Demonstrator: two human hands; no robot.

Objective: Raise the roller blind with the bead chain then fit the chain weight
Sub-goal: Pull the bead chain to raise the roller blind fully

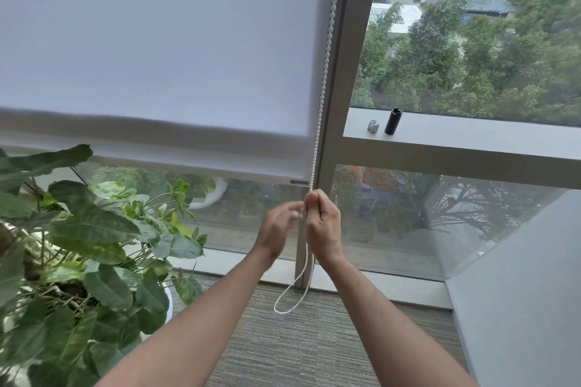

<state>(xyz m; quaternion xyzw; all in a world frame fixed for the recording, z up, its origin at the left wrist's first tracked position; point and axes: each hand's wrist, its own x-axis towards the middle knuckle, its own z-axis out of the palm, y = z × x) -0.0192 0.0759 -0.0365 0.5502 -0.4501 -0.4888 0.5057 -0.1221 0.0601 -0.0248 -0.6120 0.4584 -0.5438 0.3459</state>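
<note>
A white roller blind [157,50] covers the left window pane, its bottom bar about level with the window's middle rail. The white bead chain [323,78] hangs along its right edge and loops down to just above the carpet. My right hand [322,223] is closed around the chain just under the blind's bottom corner. My left hand [278,228] sits right beside it, fingertips pinching at the chain; motion blurs them. A black cylindrical chain weight [393,121] stands on the window ledge [471,132] to the right, with a small silver clip-like piece [373,126] beside it.
A large leafy potted plant [78,245] fills the lower left, close to my left arm. A grey window mullion [342,72] runs vertically behind the chain. A white wall [528,292] closes in on the right. Grey carpet [298,349] lies below.
</note>
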